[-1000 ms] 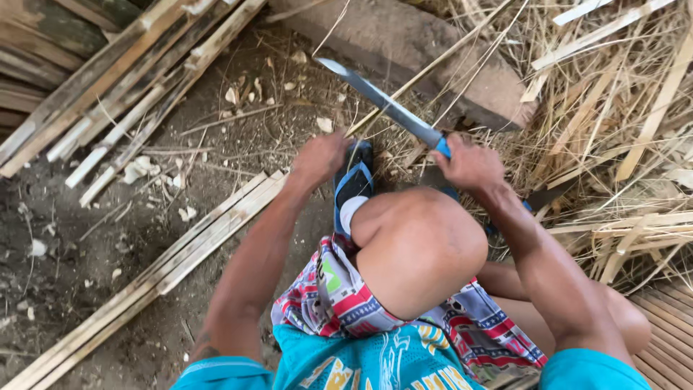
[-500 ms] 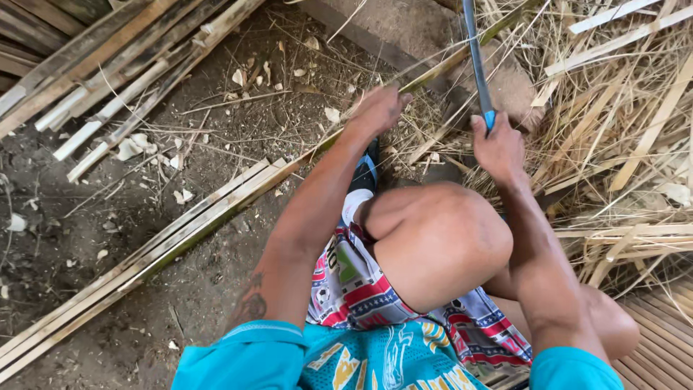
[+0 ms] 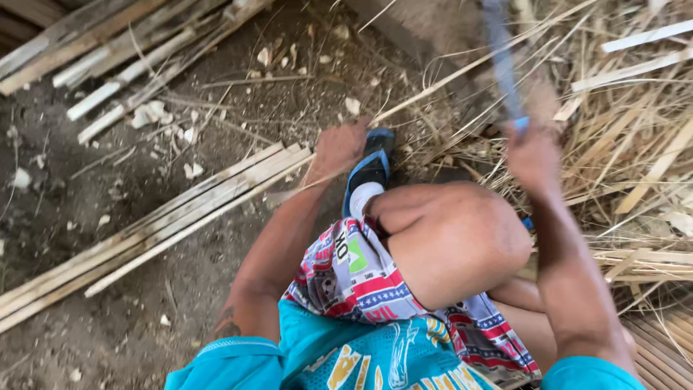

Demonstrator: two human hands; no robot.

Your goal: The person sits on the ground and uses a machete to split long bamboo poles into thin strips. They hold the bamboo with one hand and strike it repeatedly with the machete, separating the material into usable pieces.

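- The person squats on bare dirt, one knee raised, in a teal shirt and patterned shorts.
- The right hand [image 3: 533,155] is clenched around the blue handle of a long knife [image 3: 500,61]; the blade rises steeply toward the top edge and is blurred.
- The left hand [image 3: 338,148] is closed on a thin bamboo strip [image 3: 433,85] that runs up and to the right from the fist, passing just left of the blade. How the fingers pinch it I cannot tell, since only the back of the hand shows.
- A blue sandal [image 3: 370,167] sits just right of the left hand, beside the strip.
- A bundle of long split bamboo slats [image 3: 166,220] lies flat on the ground to the person's left, its near end just beside the left hand.
- More split slats [image 3: 123,54] lie stacked at the upper left, well apart from the hands.
- A loose heap of pale shavings and thin strips [image 3: 635,173] covers the ground on the right, around the right hand.
- No basket or bin shows; everything lies on the dirt, among scattered chips.
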